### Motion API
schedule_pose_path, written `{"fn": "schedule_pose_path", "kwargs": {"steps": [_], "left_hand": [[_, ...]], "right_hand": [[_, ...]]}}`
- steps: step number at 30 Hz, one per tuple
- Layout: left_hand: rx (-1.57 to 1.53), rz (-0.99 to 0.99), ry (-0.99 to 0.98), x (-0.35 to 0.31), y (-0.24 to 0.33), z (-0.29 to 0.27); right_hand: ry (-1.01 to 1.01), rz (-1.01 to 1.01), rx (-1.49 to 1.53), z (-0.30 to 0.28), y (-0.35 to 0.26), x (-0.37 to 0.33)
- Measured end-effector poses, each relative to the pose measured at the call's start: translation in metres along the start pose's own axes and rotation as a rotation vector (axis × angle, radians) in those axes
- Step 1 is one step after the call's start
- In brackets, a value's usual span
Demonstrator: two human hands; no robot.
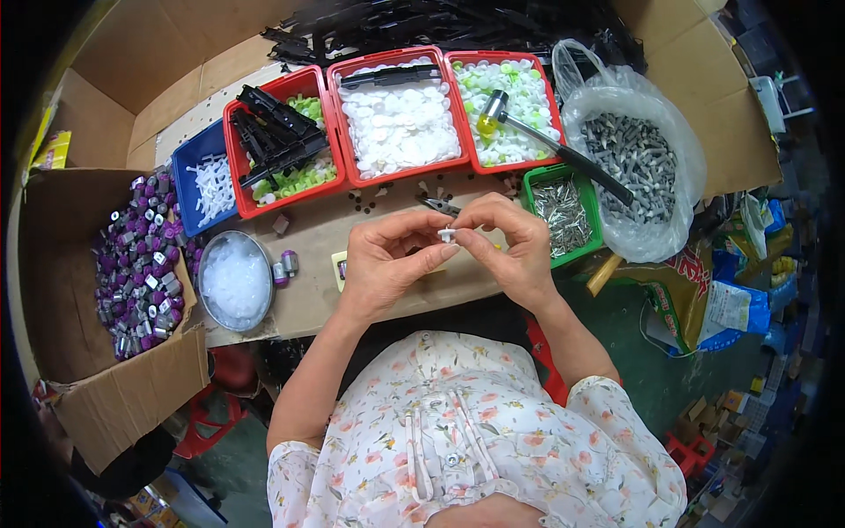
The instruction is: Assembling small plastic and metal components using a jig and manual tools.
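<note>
My left hand point(380, 257) and my right hand point(519, 251) meet above the front of the cardboard-covered worktop. Between their fingertips is a small white plastic piece point(447, 235), flat on one side with a short stem. The thumb and forefinger of each hand close in on it from opposite sides. Just behind the fingers lie pliers point(437, 205), partly covered by my hands. A pale yellow block point(339, 267) shows beside my left wrist, mostly hidden by that hand.
Red trays point(356, 180) of white and green plastic parts line the back. A mallet point(563, 151) lies across the right tray. A green tray point(598, 238) of metal pins and a bag point(691, 189) of grey parts stand right. Left are a metal bowl point(211, 312) and a carton point(132, 396) of purple-grey pieces.
</note>
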State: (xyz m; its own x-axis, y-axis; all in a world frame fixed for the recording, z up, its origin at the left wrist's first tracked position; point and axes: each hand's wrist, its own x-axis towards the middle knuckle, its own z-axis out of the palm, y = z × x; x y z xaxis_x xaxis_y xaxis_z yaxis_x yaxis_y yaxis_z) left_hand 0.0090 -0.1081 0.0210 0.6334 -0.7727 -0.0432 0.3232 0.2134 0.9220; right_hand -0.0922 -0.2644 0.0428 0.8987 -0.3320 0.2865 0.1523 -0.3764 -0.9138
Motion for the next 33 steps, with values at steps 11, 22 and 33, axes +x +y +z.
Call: {"fn": "schedule_pose_path", "kwargs": {"steps": [11, 22, 33], "left_hand": [[0.952, 0.769, 0.052, -0.002, 0.008, -0.004], [0.911, 0.849, 0.105, -0.008, 0.001, -0.003], [0.294, 0.35, 0.011, -0.021, 0.0, -0.015]], "right_hand": [[-0.127, 0.456, 0.435, 0.007, 0.005, 0.0], [-0.12, 0.09, 0.081, 0.007, 0.0, -0.002], [-0.177, -0.28, -0.177, 0.008, -0.01, 0.004]]}}
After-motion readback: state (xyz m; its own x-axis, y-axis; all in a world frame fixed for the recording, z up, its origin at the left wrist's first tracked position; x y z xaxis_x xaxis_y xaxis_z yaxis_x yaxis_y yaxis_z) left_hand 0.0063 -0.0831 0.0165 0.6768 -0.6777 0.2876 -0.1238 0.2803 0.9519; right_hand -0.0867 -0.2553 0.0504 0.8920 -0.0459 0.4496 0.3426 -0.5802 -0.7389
